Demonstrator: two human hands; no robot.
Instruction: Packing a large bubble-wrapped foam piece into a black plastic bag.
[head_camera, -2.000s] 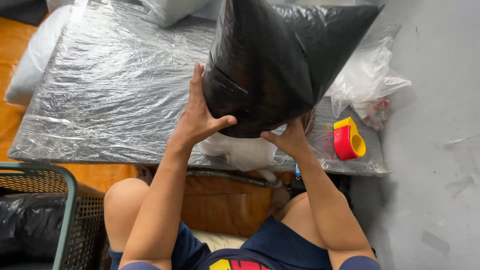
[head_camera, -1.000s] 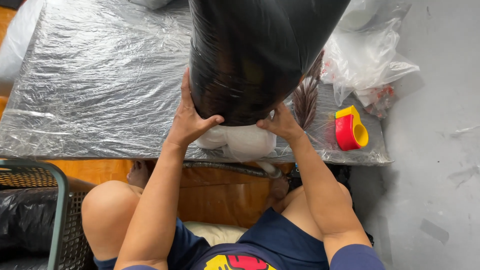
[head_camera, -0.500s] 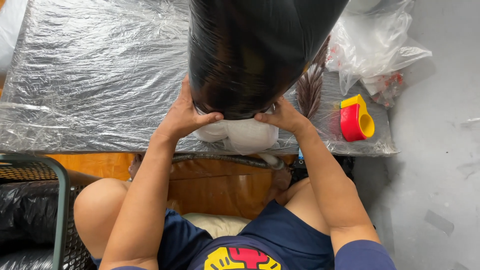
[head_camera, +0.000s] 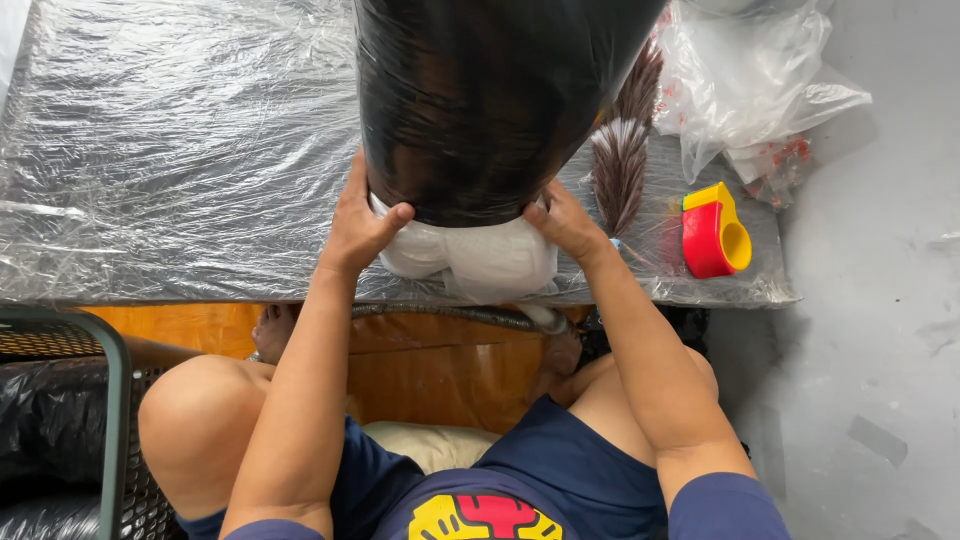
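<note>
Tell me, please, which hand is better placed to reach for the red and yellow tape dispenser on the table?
Probably the right hand: it grips the black bag on the side nearer the tape dispenser, with only the feather duster between. The left hand holds the bag's far side.

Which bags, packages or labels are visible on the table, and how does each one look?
Black plastic bag: table centre, tall, glossy, held by left hand and right hand.
White bundle: showing under the black bag's lower edge, soft, rounded.
Clear plastic bags: far right corner, crumpled.
No labels or screens visible.
</note>
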